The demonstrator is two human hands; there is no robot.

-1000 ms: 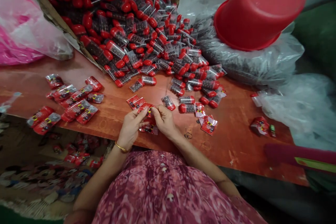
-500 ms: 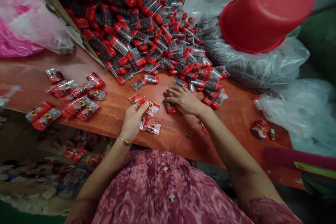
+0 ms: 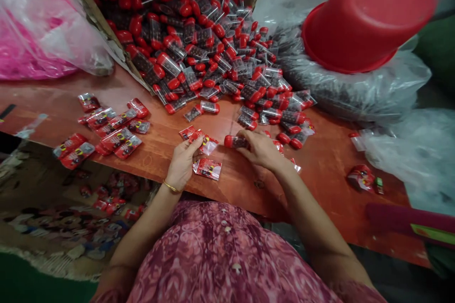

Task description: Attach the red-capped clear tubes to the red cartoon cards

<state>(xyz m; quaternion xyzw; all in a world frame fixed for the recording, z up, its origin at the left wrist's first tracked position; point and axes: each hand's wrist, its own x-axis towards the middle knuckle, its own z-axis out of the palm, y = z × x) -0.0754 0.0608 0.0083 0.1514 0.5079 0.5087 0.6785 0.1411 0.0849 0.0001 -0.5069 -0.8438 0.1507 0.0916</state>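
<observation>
My left hand [image 3: 179, 164] pinches a red printed plastic pouch [image 3: 209, 145] between thumb and fingers, just above the table. Another red printed pouch [image 3: 208, 169] lies flat below it, near the table's front edge. To the right, the fingers of my right hand [image 3: 262, 149] are closed around a small clear container with a red cap [image 3: 230, 141]. Its capped end points left, toward the pouch; the other end is partly covered by my fingers. More red printed pieces [image 3: 278, 146] show beside my right wrist, partly hidden.
A large heap of red-capped clear containers [image 3: 213, 61] spills from a cardboard box [image 3: 119, 54]. Filled red packets [image 3: 113, 139] lie at left. A red bucket [image 3: 366, 23] stands upside down on a plastic bag [image 3: 355, 90]. A pink bag [image 3: 46, 33] sits at far left.
My right hand has closed on a red-capped container and lifted it, turning its cap toward the left. My left hand keeps hold of the pouch. The whole view has shifted slightly.
</observation>
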